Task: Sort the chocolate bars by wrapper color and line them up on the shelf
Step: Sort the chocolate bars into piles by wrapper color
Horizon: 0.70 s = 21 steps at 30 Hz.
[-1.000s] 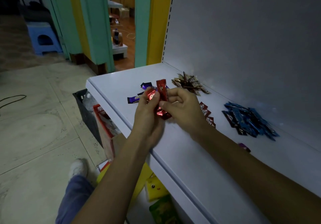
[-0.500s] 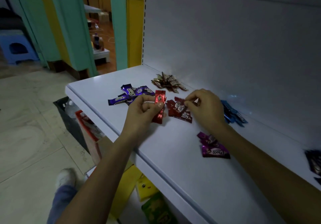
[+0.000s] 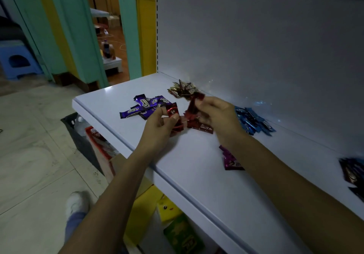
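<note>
Both hands [image 3: 157, 127] pinch red bars [image 3: 173, 113] (shiny, crinkled).

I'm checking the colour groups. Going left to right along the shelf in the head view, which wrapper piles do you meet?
Purple pile → red bars, between the hands → blue pile → dark bars at the right edge.
</note>
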Each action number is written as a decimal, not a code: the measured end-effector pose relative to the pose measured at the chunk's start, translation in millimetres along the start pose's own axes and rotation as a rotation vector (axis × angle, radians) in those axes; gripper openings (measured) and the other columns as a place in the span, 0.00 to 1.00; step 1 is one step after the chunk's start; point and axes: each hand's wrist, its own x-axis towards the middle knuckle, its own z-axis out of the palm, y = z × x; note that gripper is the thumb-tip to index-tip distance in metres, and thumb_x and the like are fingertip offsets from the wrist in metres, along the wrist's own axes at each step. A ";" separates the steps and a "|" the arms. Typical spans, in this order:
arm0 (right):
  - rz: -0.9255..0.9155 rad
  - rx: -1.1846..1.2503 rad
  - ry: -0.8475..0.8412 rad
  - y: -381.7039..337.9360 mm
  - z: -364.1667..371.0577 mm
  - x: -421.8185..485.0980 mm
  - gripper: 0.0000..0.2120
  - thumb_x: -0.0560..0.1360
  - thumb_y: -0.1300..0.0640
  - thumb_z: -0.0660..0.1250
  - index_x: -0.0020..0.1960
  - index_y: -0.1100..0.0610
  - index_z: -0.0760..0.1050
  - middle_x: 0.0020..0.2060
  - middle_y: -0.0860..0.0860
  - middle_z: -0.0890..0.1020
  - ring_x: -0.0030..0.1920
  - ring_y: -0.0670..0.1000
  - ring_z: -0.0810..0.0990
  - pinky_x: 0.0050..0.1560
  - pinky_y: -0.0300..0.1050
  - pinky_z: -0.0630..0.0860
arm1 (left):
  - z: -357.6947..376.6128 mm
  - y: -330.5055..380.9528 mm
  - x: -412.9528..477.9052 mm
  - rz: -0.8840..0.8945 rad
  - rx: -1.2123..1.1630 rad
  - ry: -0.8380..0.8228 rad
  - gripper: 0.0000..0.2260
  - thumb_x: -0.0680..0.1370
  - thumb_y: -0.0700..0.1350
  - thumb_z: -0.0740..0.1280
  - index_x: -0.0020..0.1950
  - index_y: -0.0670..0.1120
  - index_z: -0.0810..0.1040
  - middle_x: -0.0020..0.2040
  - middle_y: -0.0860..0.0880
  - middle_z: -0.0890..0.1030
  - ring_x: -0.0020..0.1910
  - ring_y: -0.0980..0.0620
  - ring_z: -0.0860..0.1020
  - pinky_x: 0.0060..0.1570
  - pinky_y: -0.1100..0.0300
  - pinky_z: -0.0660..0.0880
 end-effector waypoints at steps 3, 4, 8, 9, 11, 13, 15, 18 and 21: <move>-0.303 -0.354 0.204 9.0 -19.2 10.6 0.08 0.74 0.62 0.70 0.53 0.59 0.82 0.43 0.49 0.84 0.41 0.43 0.81 0.43 0.34 0.78 | -2.7 -3.7 2.7 0.034 0.068 0.022 0.06 0.80 0.39 0.62 0.51 0.35 0.73 0.46 0.46 0.83 0.45 0.55 0.84 0.44 0.62 0.80; -0.411 -0.562 0.183 14.9 -25.4 12.6 0.09 0.74 0.60 0.69 0.53 0.58 0.82 0.45 0.49 0.84 0.42 0.42 0.81 0.44 0.35 0.78 | -3.1 -4.6 2.8 0.049 0.094 0.022 0.06 0.79 0.39 0.63 0.49 0.36 0.75 0.46 0.46 0.84 0.45 0.53 0.84 0.46 0.60 0.80; -0.415 -1.061 -0.202 33.5 -35.8 12.3 0.11 0.76 0.55 0.67 0.57 0.54 0.81 0.50 0.52 0.82 0.48 0.50 0.79 0.50 0.50 0.77 | -3.2 -4.7 1.5 0.149 0.193 -0.021 0.08 0.79 0.41 0.64 0.43 0.48 0.81 0.38 0.57 0.82 0.41 0.59 0.80 0.44 0.67 0.77; -0.403 -1.048 -0.231 33.6 -36.7 10.9 0.12 0.76 0.55 0.66 0.59 0.54 0.80 0.51 0.52 0.82 0.49 0.50 0.78 0.52 0.51 0.77 | -2.7 -4.0 1.1 0.167 0.204 -0.032 0.08 0.80 0.40 0.64 0.44 0.48 0.81 0.37 0.57 0.82 0.39 0.62 0.79 0.42 0.70 0.75; -0.395 -0.989 -0.224 29.6 -39.0 8.4 0.14 0.77 0.56 0.65 0.61 0.55 0.78 0.53 0.52 0.82 0.52 0.50 0.78 0.55 0.51 0.76 | -2.6 -4.0 0.1 0.171 0.187 -0.045 0.06 0.79 0.40 0.64 0.49 0.47 0.80 0.39 0.54 0.82 0.39 0.62 0.79 0.41 0.71 0.75; -0.420 -0.935 -0.170 25.1 -43.7 2.5 0.14 0.77 0.58 0.65 0.62 0.56 0.78 0.55 0.51 0.82 0.55 0.49 0.78 0.57 0.44 0.74 | -0.7 -5.6 -0.3 0.149 0.191 -0.059 0.07 0.78 0.40 0.66 0.56 0.47 0.77 0.39 0.51 0.81 0.40 0.58 0.80 0.41 0.69 0.77; -0.416 -0.870 -0.106 20.3 -49.5 -6.3 0.12 0.78 0.58 0.64 0.60 0.56 0.78 0.55 0.49 0.82 0.55 0.44 0.77 0.56 0.35 0.71 | 4.5 -8.1 4.2 0.150 0.328 -0.052 0.08 0.76 0.41 0.69 0.54 0.48 0.74 0.37 0.52 0.80 0.39 0.57 0.80 0.40 0.68 0.76; -0.381 -0.810 -0.065 19.5 -56.6 -23.3 0.10 0.78 0.58 0.64 0.57 0.55 0.80 0.53 0.47 0.82 0.53 0.42 0.77 0.57 0.36 0.72 | 13.4 -13.2 22.2 0.204 0.715 -0.061 0.12 0.73 0.45 0.73 0.53 0.48 0.74 0.43 0.52 0.79 0.44 0.54 0.77 0.45 0.60 0.74; -0.384 -0.847 -0.023 20.1 -67.1 -41.5 0.10 0.77 0.57 0.65 0.57 0.55 0.80 0.53 0.45 0.80 0.54 0.42 0.74 0.56 0.34 0.69 | 24.9 -18.9 32.1 0.280 1.012 -0.079 0.24 0.72 0.52 0.74 0.64 0.48 0.71 0.58 0.48 0.76 0.59 0.48 0.72 0.57 0.51 0.73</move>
